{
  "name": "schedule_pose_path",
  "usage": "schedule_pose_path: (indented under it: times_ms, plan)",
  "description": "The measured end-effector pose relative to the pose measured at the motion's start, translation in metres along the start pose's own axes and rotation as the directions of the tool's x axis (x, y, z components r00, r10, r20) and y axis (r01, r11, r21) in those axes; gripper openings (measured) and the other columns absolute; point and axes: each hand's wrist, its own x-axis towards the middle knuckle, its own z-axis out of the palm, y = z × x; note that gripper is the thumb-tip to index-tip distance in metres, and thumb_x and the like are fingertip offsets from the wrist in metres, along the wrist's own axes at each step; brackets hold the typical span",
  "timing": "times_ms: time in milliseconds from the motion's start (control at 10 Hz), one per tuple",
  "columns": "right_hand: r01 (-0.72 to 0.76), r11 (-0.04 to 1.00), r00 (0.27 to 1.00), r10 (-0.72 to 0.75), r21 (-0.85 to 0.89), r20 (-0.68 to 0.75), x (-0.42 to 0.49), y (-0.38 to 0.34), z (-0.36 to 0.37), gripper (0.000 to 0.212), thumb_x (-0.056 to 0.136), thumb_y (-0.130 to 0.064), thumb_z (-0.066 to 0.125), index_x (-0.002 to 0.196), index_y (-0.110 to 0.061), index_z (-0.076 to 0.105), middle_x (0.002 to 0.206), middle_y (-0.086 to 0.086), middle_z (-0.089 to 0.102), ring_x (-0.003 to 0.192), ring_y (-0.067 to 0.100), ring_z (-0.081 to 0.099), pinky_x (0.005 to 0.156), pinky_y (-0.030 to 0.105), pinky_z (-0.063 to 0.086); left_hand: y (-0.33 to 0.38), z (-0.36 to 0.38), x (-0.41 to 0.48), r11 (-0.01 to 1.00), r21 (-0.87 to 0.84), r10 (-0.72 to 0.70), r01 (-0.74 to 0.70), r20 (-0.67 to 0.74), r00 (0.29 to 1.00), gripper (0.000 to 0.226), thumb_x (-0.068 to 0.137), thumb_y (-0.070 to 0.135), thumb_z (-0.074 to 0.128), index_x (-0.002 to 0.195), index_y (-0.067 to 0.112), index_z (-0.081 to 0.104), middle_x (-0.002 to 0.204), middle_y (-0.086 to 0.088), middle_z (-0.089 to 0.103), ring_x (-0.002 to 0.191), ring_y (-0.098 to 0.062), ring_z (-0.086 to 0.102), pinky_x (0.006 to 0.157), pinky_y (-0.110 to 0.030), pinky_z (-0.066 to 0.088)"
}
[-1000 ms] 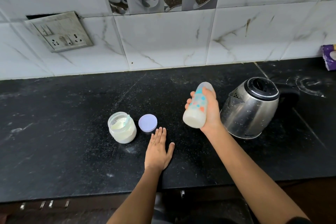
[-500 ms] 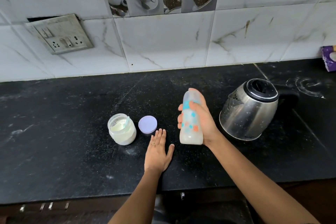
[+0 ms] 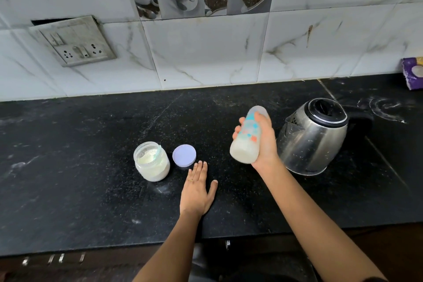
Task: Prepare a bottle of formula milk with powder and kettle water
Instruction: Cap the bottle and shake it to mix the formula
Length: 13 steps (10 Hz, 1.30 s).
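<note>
Head view: half a second ago the bottle stood nearly upright and lower, close over the counter. Now it is lifted and tilted, its capped top leaning away toward the kettle and its base swung toward the camera. That is much the same pose it had a full second ago. The left hand, jar, lid and kettle lie where they did before.

The right hand grips the bottle around its middle, fingers curled round the far side and thumb on the near side, holding it clear of the counter. White milk fills the lower part of the bottle. The bottle sits just left of the kettle, not touching it as far as can be seen.

The left hand lies flat on the counter, palm down, fingers straight and together, thumb spread out to the side, holding nothing. A ring shows on one finger. Its fingertips end just beside the lid, which lies on the counter; whether they touch it cannot be told.

The open jar of white powder stands left of the lid, close to it.

On the wall, a socket plate hangs tilted. A purple packet sits at the right edge.
</note>
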Motion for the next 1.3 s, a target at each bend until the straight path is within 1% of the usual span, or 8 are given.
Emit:
schedule_pose_path:
  times_ms: [200,400,500,700,900,1000,1200,1300]
  plan:
    - [0.004,0.977,0.975,0.045,-0.215,0.219,-0.019,0.01,-0.003,0.059,0.076,-0.022,0.067,0.13,-0.026,0.043,0.081,0.008,0.06,0.055,0.022,0.055,0.05,0.031,0.049,0.001,-0.001,-0.001,1.0,-0.003,0.005,-0.005,-0.004,1.0,0.065,0.1,0.045,0.034,0.153,0.015,0.011,0.161,0.002,0.007,0.147,-0.006,-0.003,0.114,-0.018,-0.014]
    - [-0.009,1.0,1.0,0.009,-0.002,-0.011,0.001,0.006,0.0,0.063,0.086,-0.025,0.061,0.143,-0.019,0.033,0.085,0.009,0.059,0.053,0.018,0.057,0.049,0.028,0.051,0.001,-0.002,-0.001,1.0,-0.002,0.005,-0.005,0.003,1.0,0.065,0.1,0.046,0.033,0.153,0.015,0.011,0.161,0.002,0.008,0.147,-0.006,-0.003,0.114,-0.018,-0.014]
    - [-0.024,0.973,0.982,0.066,-0.229,0.178,-0.014,0.009,0.0,0.06,0.08,-0.023,0.06,0.137,-0.024,0.04,0.081,0.008,0.06,0.054,0.02,0.055,0.05,0.03,0.049,0.001,-0.002,-0.001,1.0,-0.013,0.001,-0.001,-0.003,1.0,0.065,0.099,0.045,0.034,0.153,0.015,0.012,0.161,0.002,0.008,0.147,-0.006,-0.003,0.114,-0.019,-0.013]
    - [-0.011,0.999,1.0,0.011,0.04,-0.02,0.002,0.002,-0.001,0.064,0.089,-0.027,0.059,0.145,-0.015,0.031,0.085,0.008,0.057,0.053,0.017,0.058,0.049,0.027,0.051,0.001,-0.002,-0.001,1.0,-0.011,-0.001,0.001,-0.001,1.0,0.065,0.1,0.045,0.033,0.153,0.015,0.012,0.161,0.002,0.008,0.147,-0.006,-0.003,0.115,-0.019,-0.013]
    - [0.013,0.979,0.982,0.025,-0.201,0.186,-0.015,0.011,-0.004,0.055,0.078,-0.024,0.063,0.129,-0.025,0.044,0.082,0.008,0.06,0.054,0.022,0.055,0.049,0.031,0.049,0.002,-0.003,-0.002,1.0,-0.012,-0.006,0.006,-0.011,1.0,0.065,0.099,0.045,0.035,0.153,0.015,0.013,0.161,0.002,0.009,0.147,-0.007,-0.002,0.114,-0.018,-0.013]
    - [-0.02,0.999,1.0,0.021,0.05,-0.01,0.003,0.006,-0.004,0.062,0.074,-0.031,0.066,0.13,-0.018,0.041,0.087,0.008,0.056,0.054,0.018,0.058,0.05,0.028,0.051,0.003,-0.003,-0.001,1.0,-0.007,-0.002,0.002,-0.008,1.0,0.065,0.1,0.045,0.033,0.153,0.015,0.012,0.161,0.002,0.008,0.147,-0.006,-0.002,0.114,-0.018,-0.014]
    - [0.002,0.973,0.979,0.046,-0.23,0.2,-0.017,0.014,-0.008,0.05,0.081,-0.021,0.059,0.128,-0.028,0.045,0.079,0.008,0.061,0.053,0.022,0.055,0.049,0.03,0.048,0.003,-0.003,-0.002,1.0,-0.008,-0.008,0.008,-0.011,1.0,0.065,0.1,0.045,0.034,0.153,0.016,0.012,0.161,0.002,0.008,0.147,-0.006,-0.003,0.114,-0.017,-0.014]
    - [0.0,0.998,0.998,0.005,-0.07,0.065,-0.006,0.008,-0.005,0.055,0.082,-0.025,0.06,0.134,-0.02,0.041,0.085,0.008,0.059,0.053,0.019,0.057,0.048,0.029,0.05,0.002,-0.003,-0.002,1.0,-0.009,-0.01,0.01,-0.007,1.0,0.065,0.1,0.046,0.033,0.153,0.017,0.011,0.161,0.003,0.007,0.147,-0.006,-0.003,0.114,-0.017,-0.014]
